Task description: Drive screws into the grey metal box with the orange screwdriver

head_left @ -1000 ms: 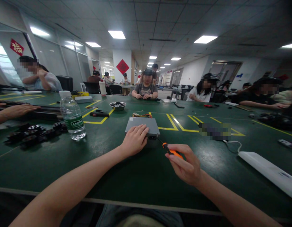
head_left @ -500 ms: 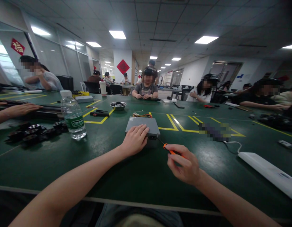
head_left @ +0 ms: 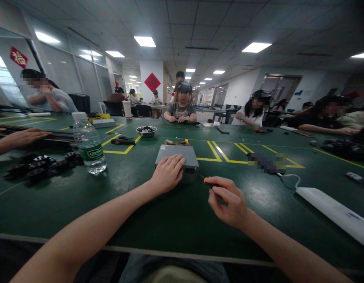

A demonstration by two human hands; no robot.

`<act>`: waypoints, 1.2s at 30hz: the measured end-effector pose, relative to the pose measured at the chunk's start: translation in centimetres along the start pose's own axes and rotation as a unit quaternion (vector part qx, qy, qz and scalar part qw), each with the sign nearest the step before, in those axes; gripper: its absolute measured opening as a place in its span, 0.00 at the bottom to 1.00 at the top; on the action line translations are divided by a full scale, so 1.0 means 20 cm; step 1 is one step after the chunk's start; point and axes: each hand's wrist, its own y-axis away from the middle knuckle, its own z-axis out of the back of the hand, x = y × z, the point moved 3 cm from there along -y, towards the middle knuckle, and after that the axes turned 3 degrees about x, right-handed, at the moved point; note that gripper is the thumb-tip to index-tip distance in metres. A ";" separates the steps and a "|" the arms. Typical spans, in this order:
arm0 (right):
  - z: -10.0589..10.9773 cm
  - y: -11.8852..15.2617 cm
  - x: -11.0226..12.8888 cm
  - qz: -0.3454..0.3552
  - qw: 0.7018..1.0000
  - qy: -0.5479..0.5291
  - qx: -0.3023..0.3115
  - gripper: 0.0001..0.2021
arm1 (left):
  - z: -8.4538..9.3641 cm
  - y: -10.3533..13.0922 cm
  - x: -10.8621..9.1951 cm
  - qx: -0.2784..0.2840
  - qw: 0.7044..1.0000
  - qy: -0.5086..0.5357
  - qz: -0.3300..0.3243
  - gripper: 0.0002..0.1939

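Note:
A grey metal computer power supply lies on the green table, its coloured cables bunched at the far side. On its top rests my left hand, palm down, with the fingers stretched out flat. To the right, my right hand pinches the black-and-orange handle of a screwdriver between thumb and fingers. Its thin shaft points left and away from me, the tip at the right front corner of the power supply. Whether the tip sits in a screw is too small to tell.
A water bottle stands left, beside black parts and another person's hand. Beyond are a cutter-like tool and a metal bowl. A white power strip lies right. People sit around the table.
The screwdriver handle has turned in my right fingers, showing less orange now. My left hand stays on the power supply. The whole view has shifted slightly.

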 end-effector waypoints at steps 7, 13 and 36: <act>0.01 0.01 0.00 0.025 0.999 0.042 0.004 0.13 | 0.01 0.00 0.00 -0.006 1.000 0.001 -0.002 0.19; 0.00 0.02 -0.01 -0.002 1.000 0.004 0.011 0.11 | 0.01 0.00 0.00 -0.009 1.000 0.000 -0.003 0.19; -0.01 0.03 0.01 0.038 0.998 0.041 0.033 0.11 | 0.01 0.00 0.00 -0.002 1.000 -0.004 -0.002 0.20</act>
